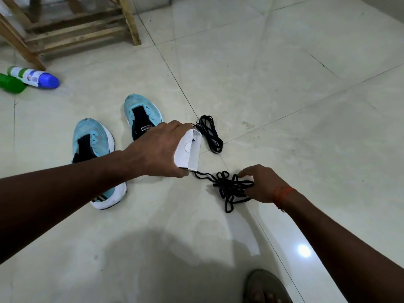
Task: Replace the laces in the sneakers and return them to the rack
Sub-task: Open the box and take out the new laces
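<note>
Two light-blue sneakers with black tongues and white soles stand on the tiled floor, one (91, 141) at left and one (142, 112) further back, both without laces. My left hand (157, 149) grips a small white cardboard box (189, 149) above the floor. A black lace runs from under the box to a tangled black lace pile (231, 189) that my right hand (262, 184) pinches. A neat coil of black lace (211, 133) lies on the floor just beyond the box.
A wooden shoe rack (76, 29) stands at the back left. A green bottle (12, 83) and a white bottle with a blue cap (36, 77) lie near its leg. A sandalled foot (265, 287) shows at the bottom edge.
</note>
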